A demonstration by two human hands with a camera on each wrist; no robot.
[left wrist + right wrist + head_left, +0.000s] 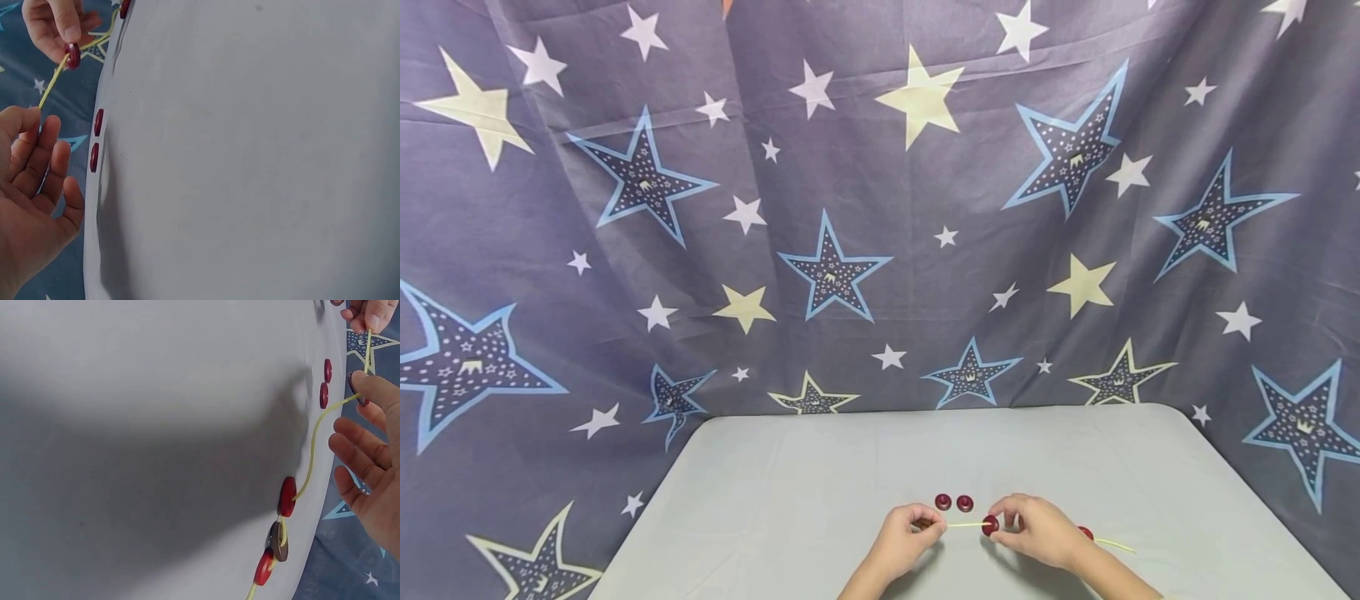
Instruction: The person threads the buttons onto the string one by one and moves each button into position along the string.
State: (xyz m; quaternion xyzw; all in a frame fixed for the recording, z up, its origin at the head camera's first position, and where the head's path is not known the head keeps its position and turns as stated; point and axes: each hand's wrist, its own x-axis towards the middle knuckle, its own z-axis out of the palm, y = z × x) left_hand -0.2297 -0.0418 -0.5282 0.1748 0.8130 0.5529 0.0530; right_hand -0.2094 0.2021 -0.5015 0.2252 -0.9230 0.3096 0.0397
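My left hand point(901, 542) pinches the end of a yellow string point(966, 525) between thumb and forefinger; its other fingers are loosely bent in the left wrist view. Across from it, my right hand point(1037, 531) pinches a dark red button point(990, 525) by its edge. The string runs through this button, stretched between the two hands. Beyond the right hand, the string drops to the table, where it passes through a red button point(287, 497), a brown button point(279, 542) and another red button point(264, 567). Two loose dark red buttons point(943, 502) lie side by side behind the hands.
The buttons lie on a pale grey table point(820, 475) with rounded far corners. A dark cloth point(880, 183) printed with stars hangs behind it and along the sides. The string's far tail point(1116, 545) lies to the right of my right hand.
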